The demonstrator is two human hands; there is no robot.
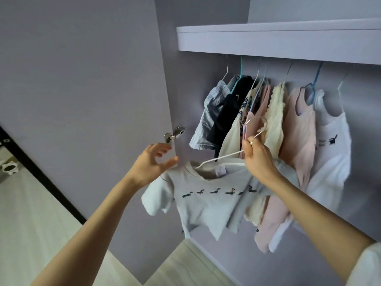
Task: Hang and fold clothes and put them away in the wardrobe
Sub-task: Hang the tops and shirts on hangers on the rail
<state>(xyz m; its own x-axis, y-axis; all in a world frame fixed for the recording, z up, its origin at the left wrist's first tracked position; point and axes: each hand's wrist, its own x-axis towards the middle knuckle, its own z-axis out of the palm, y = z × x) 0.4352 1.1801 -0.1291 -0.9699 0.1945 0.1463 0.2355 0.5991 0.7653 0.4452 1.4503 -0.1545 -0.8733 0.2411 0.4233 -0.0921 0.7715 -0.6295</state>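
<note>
A small pale grey T-shirt (206,205) with a row of little dark dog prints hangs on a white wire hanger (218,157). My right hand (257,159) grips the hanger just below its hook, holding it up in front of the open wardrobe. My left hand (152,162) hovers at the shirt's left shoulder with its fingers loosely spread, holding nothing. Inside the wardrobe several small garments (268,112) hang in a row on hangers below the shelf (278,40); the rail itself is hidden by the shelf.
The open lilac wardrobe door (82,89) stands at left, with a metal hinge (175,134) near my left hand. A white T-shirt (332,145) hangs at the right end of the row. Pale wooden floor (31,213) lies below at left.
</note>
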